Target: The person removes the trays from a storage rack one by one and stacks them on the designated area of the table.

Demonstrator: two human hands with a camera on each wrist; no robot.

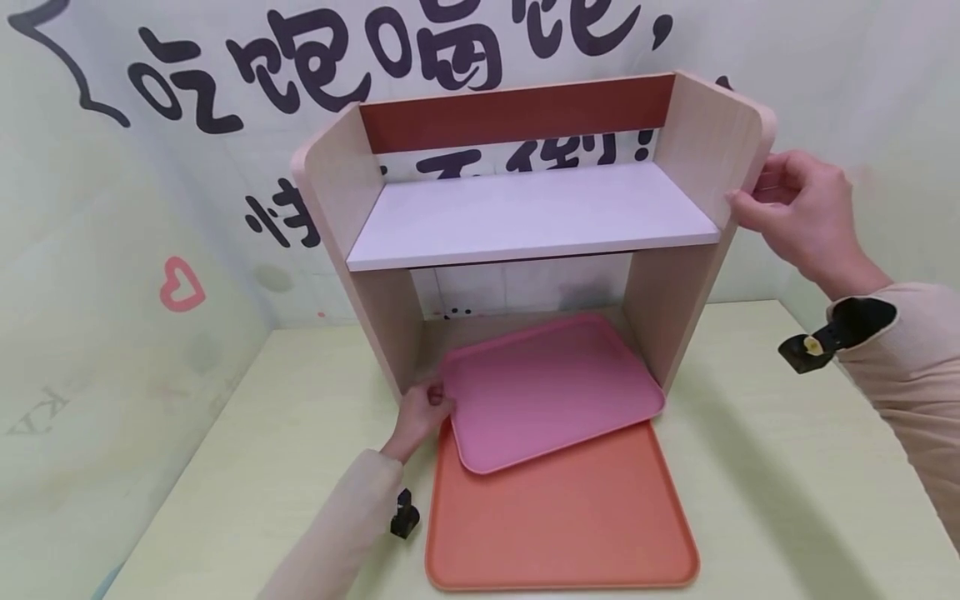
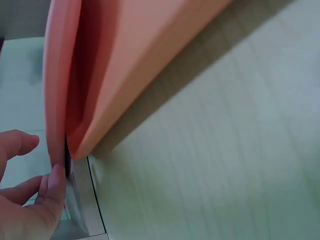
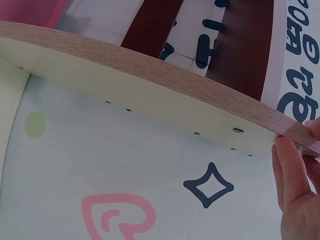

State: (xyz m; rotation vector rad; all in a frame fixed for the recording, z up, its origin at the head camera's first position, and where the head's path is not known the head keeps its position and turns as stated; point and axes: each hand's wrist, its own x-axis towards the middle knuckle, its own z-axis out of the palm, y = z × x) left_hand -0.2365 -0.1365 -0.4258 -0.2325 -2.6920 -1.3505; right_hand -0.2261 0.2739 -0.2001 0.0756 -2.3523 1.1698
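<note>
A pink tray lies at a slant, its rear part under the shelf unit and its front over an orange tray on the table. My left hand holds the pink tray's left rim with curled fingers. In the left wrist view, a fingertip touches the rim. The two-level wooden shelf unit stands behind. Higher up, my right hand grips the front edge of its right side panel, thumb on one side and fingers against the outer face.
A printed cloth with large dark characters hangs behind the unit and along the sides. The pale table extends left and right of the trays. A reddish-brown back strip joins the unit's side panels at the top.
</note>
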